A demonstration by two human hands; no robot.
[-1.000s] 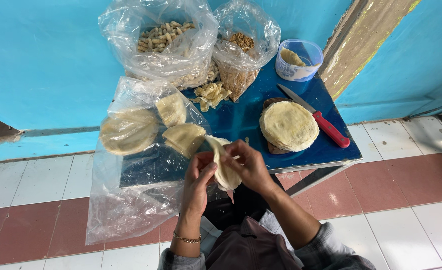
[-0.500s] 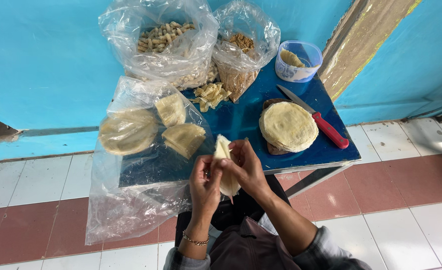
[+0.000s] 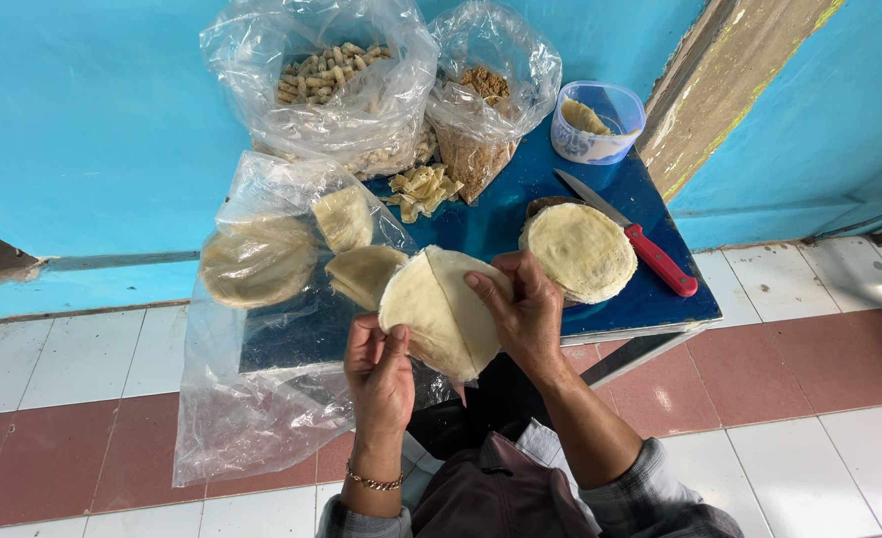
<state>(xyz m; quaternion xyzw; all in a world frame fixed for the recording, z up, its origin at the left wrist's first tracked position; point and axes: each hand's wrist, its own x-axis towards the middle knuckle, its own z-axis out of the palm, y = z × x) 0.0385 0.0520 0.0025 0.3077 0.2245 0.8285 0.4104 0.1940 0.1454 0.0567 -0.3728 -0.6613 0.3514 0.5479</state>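
Observation:
Both my hands hold up a pale dough wrapper [image 3: 439, 309], spread into two flat quarter-round pieces in front of me. My left hand [image 3: 379, 374] grips its lower left edge with the thumb on top. My right hand [image 3: 523, 311] pinches its right side, fingers over the front. Just behind it, a folded wrapper [image 3: 363, 271] lies on a clear plastic bag [image 3: 262, 399]. A round stack of wrappers [image 3: 581, 249] sits on the blue table [image 3: 650, 299] to the right.
A red-handled knife [image 3: 635, 237] lies beside the stack. Two clear bags of rolled snacks [image 3: 326, 80] and brown filling [image 3: 486, 95], a small plastic tub [image 3: 590, 125] and several loose fried pieces [image 3: 423, 189] stand at the back by the blue wall. Tiled floor lies below.
The wrapper was folded and narrow between my hands; now it is opened out wide and lifted higher, with my hands moved apart to its two sides.

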